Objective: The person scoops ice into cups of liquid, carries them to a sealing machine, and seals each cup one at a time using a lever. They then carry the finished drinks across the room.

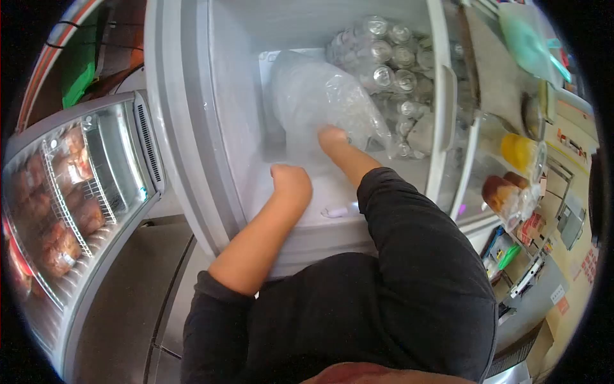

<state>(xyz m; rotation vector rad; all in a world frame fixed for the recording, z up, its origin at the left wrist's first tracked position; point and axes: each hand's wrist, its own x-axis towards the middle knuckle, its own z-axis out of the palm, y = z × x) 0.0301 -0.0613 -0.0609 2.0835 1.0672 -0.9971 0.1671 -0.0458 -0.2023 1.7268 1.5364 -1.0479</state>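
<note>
Pale, diffuse light filled the freezer (230, 128), leaving only soft grey shading along its inner walls. Small glints broke across the clear plastic bag (307, 89) and the tops of the cans (382, 77). At the left, the display case (118, 147) shone harshly, its highlights washed nearly white, while the cabinets (131, 275) below it sat dim. The dark sleeves (428, 237) swallowed most detail. The right hand (332, 137) looked slightly smeared, and the shelves (518, 281) at the far right were soft. Wide-lens distortion bowed straight edges, and black vignetting closed the corners.
</note>
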